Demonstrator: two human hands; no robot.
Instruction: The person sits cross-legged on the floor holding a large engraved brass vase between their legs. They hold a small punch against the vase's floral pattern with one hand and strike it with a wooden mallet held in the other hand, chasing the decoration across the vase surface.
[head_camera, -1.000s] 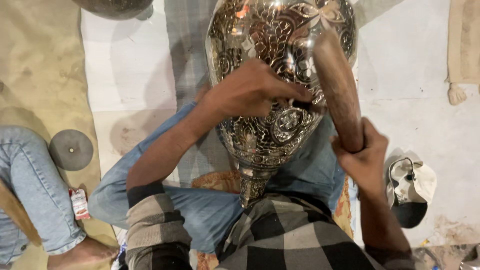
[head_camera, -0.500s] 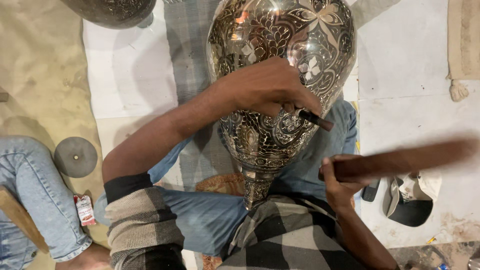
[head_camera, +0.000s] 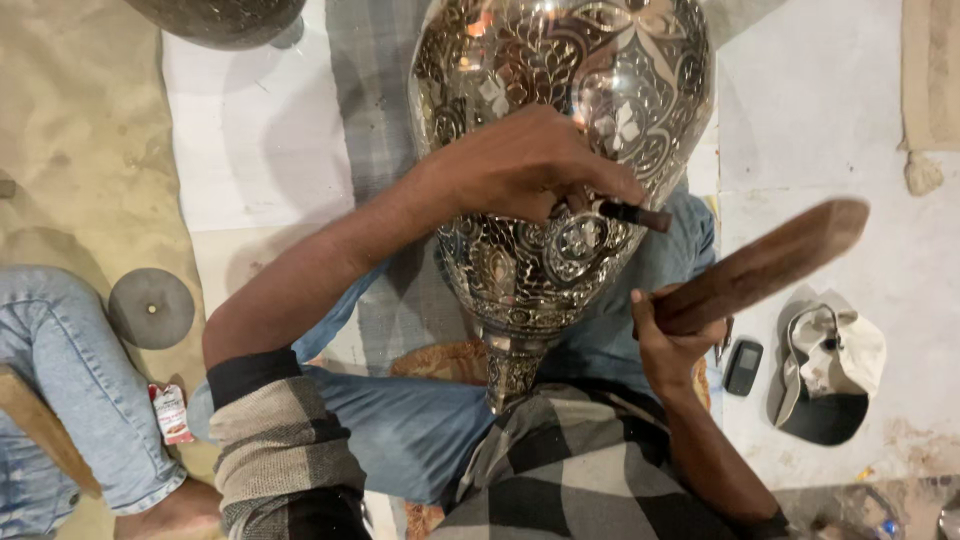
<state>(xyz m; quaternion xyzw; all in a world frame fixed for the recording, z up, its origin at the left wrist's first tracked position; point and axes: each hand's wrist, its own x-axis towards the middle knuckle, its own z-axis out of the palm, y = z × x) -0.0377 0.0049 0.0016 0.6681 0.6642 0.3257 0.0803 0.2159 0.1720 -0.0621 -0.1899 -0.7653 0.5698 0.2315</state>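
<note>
One engraved vase (head_camera: 560, 150): left hand (head_camera: 530, 165) grips one chisel (head_camera: 630, 214), right hand (head_camera: 672, 340) one mallet (head_camera: 770, 262).

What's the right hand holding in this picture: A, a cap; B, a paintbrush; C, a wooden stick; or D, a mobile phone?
C: the right hand is wrapped around the end of a brown wooden stick raised beside the engraved metal vase, while the left hand holds a small chisel against it.

A dusty tan floor (head_camera: 70, 150) lies under a pale white sheet (head_camera: 250, 140) and a grey checked cloth (head_camera: 365, 90), with bright light falling on the white flooring (head_camera: 830, 130) at right.
</note>
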